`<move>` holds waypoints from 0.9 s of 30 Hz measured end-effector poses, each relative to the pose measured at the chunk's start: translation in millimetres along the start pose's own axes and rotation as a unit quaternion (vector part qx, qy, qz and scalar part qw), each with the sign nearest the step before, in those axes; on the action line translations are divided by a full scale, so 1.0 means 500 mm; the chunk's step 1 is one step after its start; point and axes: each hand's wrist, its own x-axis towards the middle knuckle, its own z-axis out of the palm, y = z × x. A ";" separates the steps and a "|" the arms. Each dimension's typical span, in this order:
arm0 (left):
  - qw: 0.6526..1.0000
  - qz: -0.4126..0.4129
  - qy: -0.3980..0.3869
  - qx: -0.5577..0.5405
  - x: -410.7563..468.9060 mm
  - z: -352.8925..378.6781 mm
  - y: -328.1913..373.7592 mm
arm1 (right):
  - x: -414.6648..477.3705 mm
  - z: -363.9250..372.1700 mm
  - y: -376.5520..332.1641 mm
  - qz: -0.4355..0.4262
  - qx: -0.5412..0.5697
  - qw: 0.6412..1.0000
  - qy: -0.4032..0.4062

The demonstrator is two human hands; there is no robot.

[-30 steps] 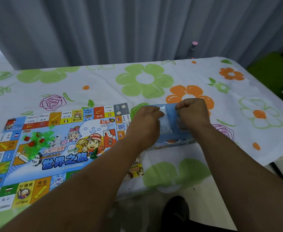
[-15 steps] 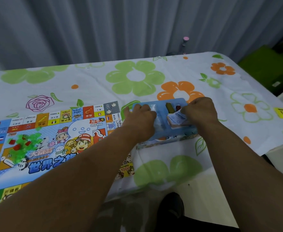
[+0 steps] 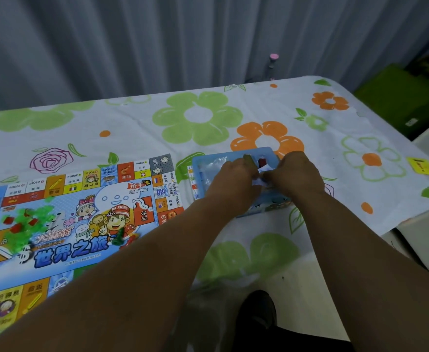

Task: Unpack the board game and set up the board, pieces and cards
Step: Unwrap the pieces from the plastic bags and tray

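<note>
Both hands meet over the open game box. The left hand [image 3: 233,180] and the right hand [image 3: 294,174] are curled, knuckles up, and between them they pinch a small white paper bundle [image 3: 261,174]; whether it is cards or play money is too blurred to tell. The fingertips themselves are hidden on the far side.

Beneath them the blue game box [image 3: 200,163] lies on the surface, with crinkled clear plastic inside and an olive piece [image 3: 248,158] and a red piece [image 3: 262,161] just beyond the knuckles.

Just beside the box, to its left, the game board [image 3: 86,199] lies unfolded flat, cartoon figures at its centre. A heap of green and red plastic houses [image 3: 23,222] sits on its left part, and two pawns [image 3: 122,240] lie near the left forearm.

The surface wears a flowered tablecloth [image 3: 198,115]. A yellow note [image 3: 422,166] lies near its right edge, well apart from the box. A grey curtain [image 3: 157,41] hangs behind.
</note>
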 end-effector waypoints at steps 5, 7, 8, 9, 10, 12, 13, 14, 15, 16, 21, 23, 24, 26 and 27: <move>1.000 -0.018 0.014 -0.010 -0.004 0.002 -0.002 | 0.001 -0.013 -0.001 -0.018 -0.027 0.999 0.002; 1.000 -0.021 0.012 -0.012 -0.003 0.001 0.002 | -0.001 -0.018 -0.007 -0.017 -0.035 0.999 -0.004; 1.000 -0.022 0.010 -0.012 -0.002 0.001 0.003 | -0.002 -0.020 -0.010 -0.016 -0.035 0.999 -0.006; 1.000 -0.025 0.009 -0.012 -0.002 0.001 0.005 | -0.003 -0.021 -0.013 -0.013 -0.033 0.999 -0.011; 1.000 -0.029 0.008 -0.010 -0.002 0.000 0.006 | -0.005 -0.023 -0.016 -0.008 -0.025 1.000 -0.016; 0.999 -0.036 0.006 -0.008 -0.003 0.000 0.008 | -0.007 -0.027 -0.018 0.007 0.004 1.000 -0.027; 0.999 -0.038 0.006 -0.009 -0.003 0.000 0.008 | -0.007 -0.030 -0.018 0.015 0.017 0.999 -0.030; 0.999 -0.039 0.006 -0.011 -0.003 0.000 0.008 | -0.006 -0.032 -0.018 0.022 0.027 0.999 -0.032; 0.999 -0.040 0.005 -0.012 -0.003 0.000 0.009 | -0.006 -0.033 -0.019 0.030 0.036 0.998 -0.033; 0.999 -0.041 0.003 -0.013 -0.003 0.000 0.009 | -0.004 -0.034 -0.018 0.038 0.048 0.998 -0.034; 0.999 -0.049 0.000 -0.017 -0.005 0.002 0.008 | -0.001 -0.037 -0.017 0.076 0.127 0.987 -0.056; 0.998 -0.055 0.001 -0.019 -0.005 0.003 0.007 | 0.001 -0.040 -0.019 0.088 0.165 0.980 -0.063; 0.998 -0.058 0.001 -0.021 -0.005 0.003 0.007 | 0.002 -0.041 -0.020 0.097 0.182 0.976 -0.063; 0.998 -0.062 0.000 -0.024 -0.005 0.002 0.008 | 0.001 -0.043 -0.026 0.106 0.207 0.970 -0.073; 0.998 -0.063 0.000 -0.027 -0.006 0.002 0.009 | -0.001 -0.043 -0.029 0.108 0.212 0.968 -0.075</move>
